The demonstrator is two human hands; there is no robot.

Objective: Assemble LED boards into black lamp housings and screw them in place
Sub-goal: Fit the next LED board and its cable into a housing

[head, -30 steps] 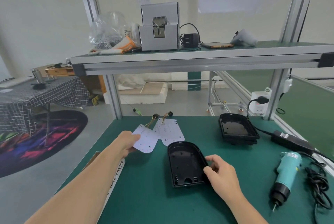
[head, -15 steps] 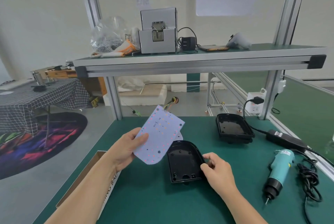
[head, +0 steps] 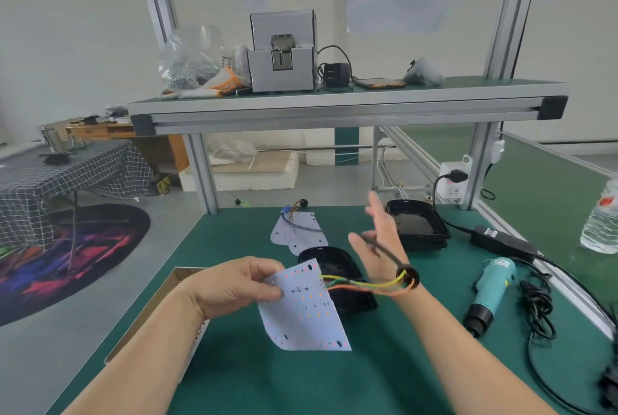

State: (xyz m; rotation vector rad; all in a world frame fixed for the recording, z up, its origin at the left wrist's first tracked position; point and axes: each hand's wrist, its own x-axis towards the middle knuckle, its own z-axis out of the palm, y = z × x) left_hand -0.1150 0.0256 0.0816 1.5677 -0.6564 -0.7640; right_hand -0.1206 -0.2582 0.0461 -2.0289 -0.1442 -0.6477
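One LED board [head: 306,311] in left hand [head: 230,284]; right hand [head: 378,247] beside.

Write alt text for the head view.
The left hand pinches an LED board above the green bench; its wires trail across the raised, open right hand. A black lamp housing lies behind it, an electric screwdriver farther right.

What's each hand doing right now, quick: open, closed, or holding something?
Left hand: grips the LED board by its edge.
Right hand: open, fingers straight; the board's cable crosses its palm, no grip visible.
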